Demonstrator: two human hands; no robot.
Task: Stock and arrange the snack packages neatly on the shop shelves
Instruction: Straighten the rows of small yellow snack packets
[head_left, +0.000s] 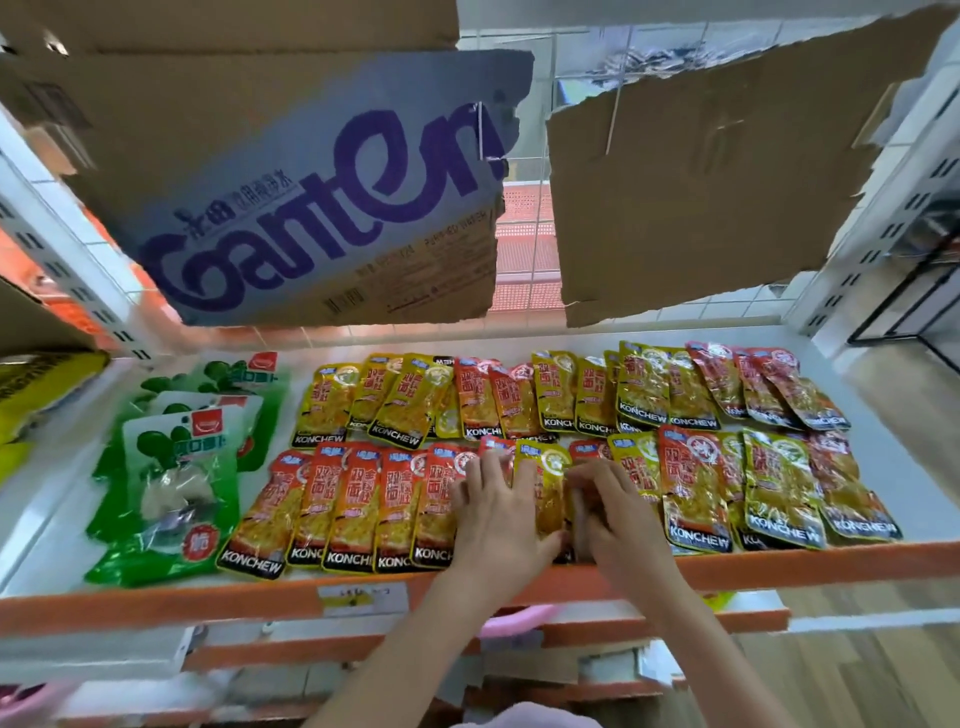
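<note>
Red and yellow KONCHEW snack packets lie in two rows on a white shelf (857, 364) with an orange front lip. In the middle of the front row my left hand (496, 512) lies flat with straight fingers on a red packet (439, 499), its thumb against the lower edge of a yellow packet (545, 493). Just right of that packet, my right hand (615, 512) has its fingers curled over a partly hidden red packet (584, 451). Back-row packets (644, 387) overlap one another.
Green and white snack bags (176, 467) are stacked at the shelf's left. Yellow bags (36, 384) sit further left. Cardboard sheets (322, 182) hang overhead from the shelf above. Lower orange-edged shelves (571, 634) and a price label (363, 597) lie below.
</note>
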